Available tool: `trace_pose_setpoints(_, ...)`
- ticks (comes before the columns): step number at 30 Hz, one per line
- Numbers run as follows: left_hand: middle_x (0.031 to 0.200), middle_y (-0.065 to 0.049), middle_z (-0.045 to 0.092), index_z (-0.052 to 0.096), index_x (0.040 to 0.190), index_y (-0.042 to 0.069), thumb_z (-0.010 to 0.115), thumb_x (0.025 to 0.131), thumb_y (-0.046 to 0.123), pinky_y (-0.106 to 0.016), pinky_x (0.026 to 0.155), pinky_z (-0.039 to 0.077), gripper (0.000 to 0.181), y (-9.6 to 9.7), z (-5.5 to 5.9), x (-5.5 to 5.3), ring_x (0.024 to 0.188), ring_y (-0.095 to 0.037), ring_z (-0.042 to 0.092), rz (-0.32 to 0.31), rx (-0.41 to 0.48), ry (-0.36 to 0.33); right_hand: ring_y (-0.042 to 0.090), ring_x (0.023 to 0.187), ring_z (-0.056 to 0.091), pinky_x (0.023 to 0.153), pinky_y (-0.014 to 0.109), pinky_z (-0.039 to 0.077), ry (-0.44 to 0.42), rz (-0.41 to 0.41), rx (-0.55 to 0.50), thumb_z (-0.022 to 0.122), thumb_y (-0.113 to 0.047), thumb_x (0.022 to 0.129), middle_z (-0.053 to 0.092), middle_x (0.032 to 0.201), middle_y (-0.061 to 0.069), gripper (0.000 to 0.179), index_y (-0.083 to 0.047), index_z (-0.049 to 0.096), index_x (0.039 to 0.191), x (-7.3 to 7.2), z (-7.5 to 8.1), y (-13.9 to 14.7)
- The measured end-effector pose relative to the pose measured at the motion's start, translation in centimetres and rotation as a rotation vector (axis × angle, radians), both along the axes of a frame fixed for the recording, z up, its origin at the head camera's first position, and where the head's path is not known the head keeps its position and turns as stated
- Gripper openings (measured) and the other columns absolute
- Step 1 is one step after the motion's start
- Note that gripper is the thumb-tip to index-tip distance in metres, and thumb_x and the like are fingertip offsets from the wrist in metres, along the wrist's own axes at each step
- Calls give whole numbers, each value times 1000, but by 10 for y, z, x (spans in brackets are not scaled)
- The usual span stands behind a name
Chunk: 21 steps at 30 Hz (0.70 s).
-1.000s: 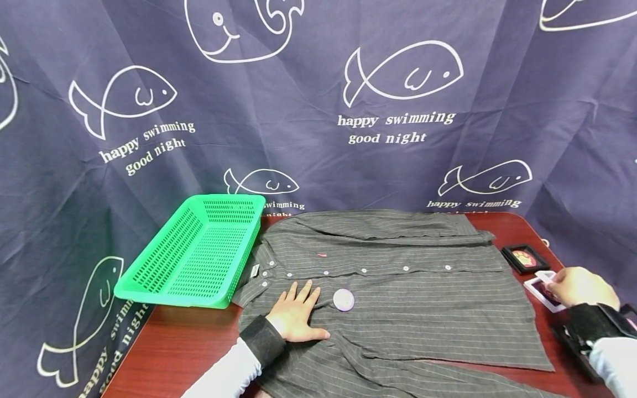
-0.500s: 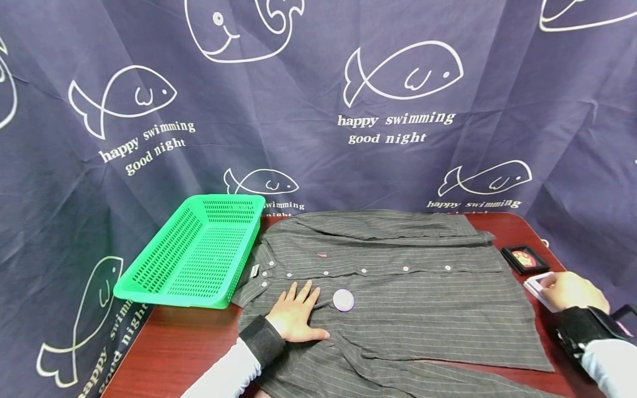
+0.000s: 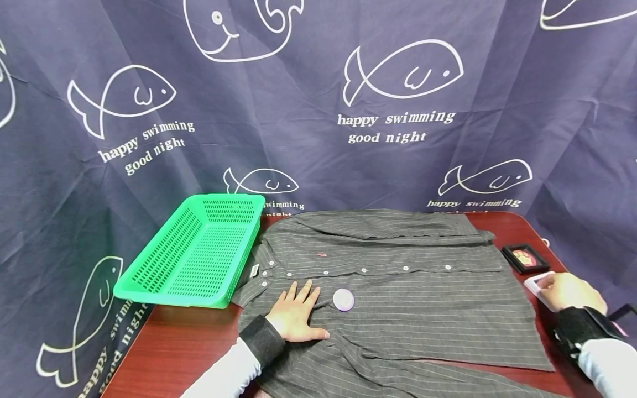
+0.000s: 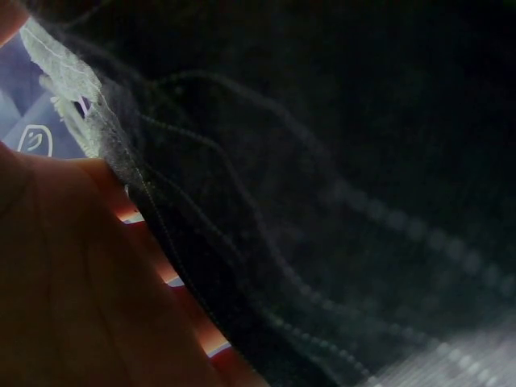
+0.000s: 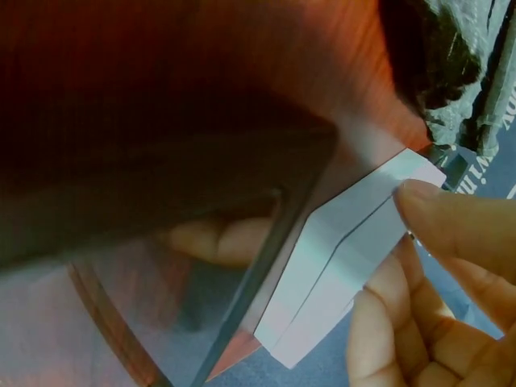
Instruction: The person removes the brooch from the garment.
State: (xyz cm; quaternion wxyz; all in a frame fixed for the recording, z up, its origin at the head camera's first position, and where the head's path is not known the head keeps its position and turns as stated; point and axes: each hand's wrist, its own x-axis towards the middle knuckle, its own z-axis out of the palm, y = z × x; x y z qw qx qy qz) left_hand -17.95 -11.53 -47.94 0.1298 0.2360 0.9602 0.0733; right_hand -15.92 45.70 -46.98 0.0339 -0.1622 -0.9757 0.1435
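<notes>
A dark grey pinstriped button shirt [image 3: 423, 315] lies spread over the table. My left hand [image 3: 297, 316] rests on it with straight, spread fingers; the left wrist view is mostly filled by dark striped cloth [image 4: 363, 161] close to the palm. Beside that hand, a round lilac disc [image 3: 343, 299] sits on the shirt. At the table's right side my right hand [image 3: 574, 293] pinches a white-edged frame [image 3: 539, 282] between thumb and fingers. In the right wrist view two white edges [image 5: 347, 282] lie one against the other, the thumb [image 5: 431, 205] on one side.
A green perforated basket [image 3: 199, 265] stands at the left. Behind the right hand is a black frame [image 3: 525, 258] with a red and gold picture. Close to the right wrist camera there is a dark-rimmed glossy frame [image 5: 310, 165]. A blue fish-print curtain [image 3: 318, 110] hangs behind the table.
My right hand has moved a little left with the white-edged frame, bringing it over the other one, whose dark picture no longer shows. The left hand has stayed still.
</notes>
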Motion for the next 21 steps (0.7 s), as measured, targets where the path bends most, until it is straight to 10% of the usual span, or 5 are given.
trace_pose_setpoints(21, 159, -14, 31, 36, 151, 12, 65, 75, 69, -62, 111, 31, 100, -1, 2, 0, 144, -47, 27, -9, 9, 9, 52, 78, 59, 57, 56, 43, 10, -22, 0, 65, -17, 81, 64, 100, 34, 27, 2, 68, 100, 4, 1, -6)
